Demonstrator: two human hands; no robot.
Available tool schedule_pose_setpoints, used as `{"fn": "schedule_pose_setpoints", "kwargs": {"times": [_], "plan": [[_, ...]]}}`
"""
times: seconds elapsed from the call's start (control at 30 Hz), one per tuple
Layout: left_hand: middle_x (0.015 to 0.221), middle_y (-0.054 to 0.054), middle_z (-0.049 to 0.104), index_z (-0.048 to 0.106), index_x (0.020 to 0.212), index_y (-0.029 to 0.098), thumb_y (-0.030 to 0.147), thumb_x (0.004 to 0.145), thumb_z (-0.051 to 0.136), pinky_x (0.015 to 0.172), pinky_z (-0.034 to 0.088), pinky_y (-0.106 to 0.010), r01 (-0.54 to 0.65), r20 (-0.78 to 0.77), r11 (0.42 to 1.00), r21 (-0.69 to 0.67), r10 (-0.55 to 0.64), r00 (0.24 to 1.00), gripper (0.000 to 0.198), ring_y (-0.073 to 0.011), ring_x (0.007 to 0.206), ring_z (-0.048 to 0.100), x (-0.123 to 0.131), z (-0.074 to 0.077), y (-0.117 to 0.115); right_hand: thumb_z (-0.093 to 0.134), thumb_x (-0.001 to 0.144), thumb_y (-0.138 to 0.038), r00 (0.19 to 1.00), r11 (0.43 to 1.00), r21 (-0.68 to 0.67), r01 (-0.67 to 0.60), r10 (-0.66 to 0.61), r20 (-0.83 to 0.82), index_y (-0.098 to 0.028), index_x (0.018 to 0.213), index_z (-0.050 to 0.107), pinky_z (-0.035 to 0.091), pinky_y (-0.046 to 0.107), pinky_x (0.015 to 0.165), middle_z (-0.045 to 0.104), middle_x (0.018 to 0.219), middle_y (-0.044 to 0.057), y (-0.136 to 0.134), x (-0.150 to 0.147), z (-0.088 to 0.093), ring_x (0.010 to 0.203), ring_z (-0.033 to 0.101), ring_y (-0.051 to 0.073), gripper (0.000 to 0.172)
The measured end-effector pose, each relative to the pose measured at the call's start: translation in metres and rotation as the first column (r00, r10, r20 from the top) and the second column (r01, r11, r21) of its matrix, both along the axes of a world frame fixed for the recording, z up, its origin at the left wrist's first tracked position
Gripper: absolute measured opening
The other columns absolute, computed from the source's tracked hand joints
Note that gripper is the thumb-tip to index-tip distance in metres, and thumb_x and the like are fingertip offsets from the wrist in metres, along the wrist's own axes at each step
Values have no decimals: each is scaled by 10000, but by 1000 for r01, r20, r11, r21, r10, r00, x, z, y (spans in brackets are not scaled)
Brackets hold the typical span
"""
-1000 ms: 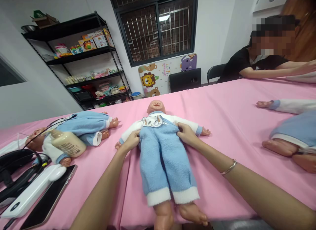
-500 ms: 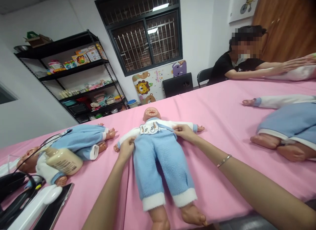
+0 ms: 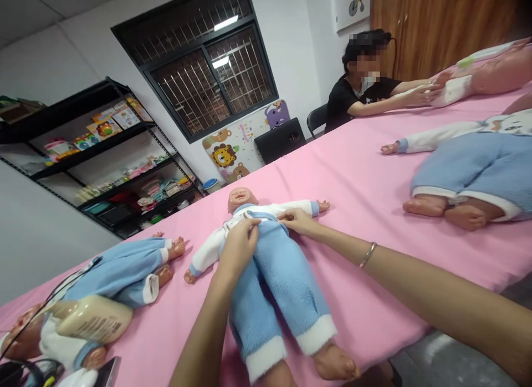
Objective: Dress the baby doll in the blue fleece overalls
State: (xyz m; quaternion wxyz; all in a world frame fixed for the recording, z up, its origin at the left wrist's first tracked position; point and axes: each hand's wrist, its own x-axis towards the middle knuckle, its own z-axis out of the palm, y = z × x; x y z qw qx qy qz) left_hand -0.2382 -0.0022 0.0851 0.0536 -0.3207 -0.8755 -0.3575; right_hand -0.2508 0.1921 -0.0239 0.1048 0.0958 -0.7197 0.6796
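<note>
A baby doll (image 3: 277,276) in blue fleece overalls and a white top lies on its back on the pink table (image 3: 357,176), feet toward me. My left hand (image 3: 239,245) rests on the doll's chest, fingers curled onto the bib at the top of the overalls. My right hand (image 3: 296,220) pinches the overalls at the doll's far shoulder; a thin bracelet sits on that wrist.
A second doll (image 3: 124,268) lies at the left with a beige bottle (image 3: 93,320) on it. A third doll (image 3: 469,168) lies at the right. Another person (image 3: 361,90) sits at the far side, arms stretched over a doll. Black shelves (image 3: 103,171) stand behind.
My left hand has moved from the doll's near side onto its chest. My right hand keeps its hold at the shoulder. The view has swung left and tilted.
</note>
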Motion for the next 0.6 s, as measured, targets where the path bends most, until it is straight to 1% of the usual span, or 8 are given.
{"fn": "schedule_pose_setpoints", "kwargs": {"times": [0.1, 0.17, 0.27, 0.33, 0.37, 0.43, 0.5, 0.6], "plan": [[912, -91, 681, 698, 795, 182, 92, 764, 502, 1025, 402, -444, 46, 38, 984, -173, -39, 998, 218, -267, 939, 610, -9, -4, 28, 627, 664, -389, 999, 997, 65, 47, -48, 23, -101, 711, 594, 368, 235, 586, 586, 678, 33, 2, 2, 1, 611, 487, 120, 294], [806, -99, 670, 666, 694, 177, 36, 732, 466, 1029, 386, -478, 57, 23, 965, -257, -53, 998, 247, -255, 836, 618, -17, -13, 38, 603, 669, -294, 983, 970, 158, 184, -183, -19, -118, 701, 558, 354, 233, 577, 556, 647, 15, 2, 2, 1, 602, 476, 119, 185], [905, -132, 662, 651, 780, 156, -17, 703, 394, 1041, 379, -464, 93, -83, 956, -280, -121, 989, 320, -253, 923, 606, -23, -31, 45, 543, 693, -179, 896, 845, 300, 441, -397, -199, -141, 755, 536, 344, 237, 606, 549, 668, 9, -6, 4, 4, 628, 486, 129, 73], [1035, -190, 619, 635, 930, 105, 6, 743, 347, 1019, 398, -468, 78, -156, 937, -340, -138, 978, 357, -279, 1035, 569, -22, -40, 48, 512, 746, -169, 846, 762, 374, 528, -434, -311, -148, 794, 530, 344, 245, 627, 556, 697, 22, -14, 7, 10, 650, 500, 140, 56], [1080, -221, 588, 613, 1000, 67, 28, 772, 318, 1012, 402, -474, 47, -184, 926, -376, -124, 975, 375, -293, 1076, 547, -21, -43, 48, 489, 785, -178, 842, 739, 413, 531, -408, -353, -148, 813, 532, 346, 250, 632, 563, 717, 34, -17, 9, 14, 658, 508, 146, 60], [1155, -260, 526, 536, 1144, 1, 52, 807, 260, 1033, 383, -485, -32, -230, 922, -385, -63, 971, 438, -307, 1162, 496, -19, -47, 48, 435, 853, -197, 854, 703, 505, 500, -303, -424, -140, 880, 554, 372, 261, 687, 592, 802, 64, -19, 13, 20, 733, 541, 164, 134], [1248, -263, 466, 430, 1268, -10, 48, 812, 236, 1084, 342, -478, -71, -263, 950, -305, -13, 965, 500, -298, 1276, 412, -19, -48, 48, 447, 876, -242, 860, 639, 595, 487, -232, -455, -124, 1051, 563, 389, 288, 825, 605, 1006, 104, -12, 15, 24, 931, 553, 203, 241], [1304, -245, 438, 374, 1323, 42, 76, 828, 275, 1133, 274, -497, -120, -268, 975, -190, 66, 961, 506, -300, 1353, 335, -22, -48, 46, 573, 792, -277, 890, 458, 766, 451, -288, -352, -107, 1325, 441, 318, 397, 996, 500, 1275, 151, 15, 15, 24, 1186, 432, 305, 575]]}}
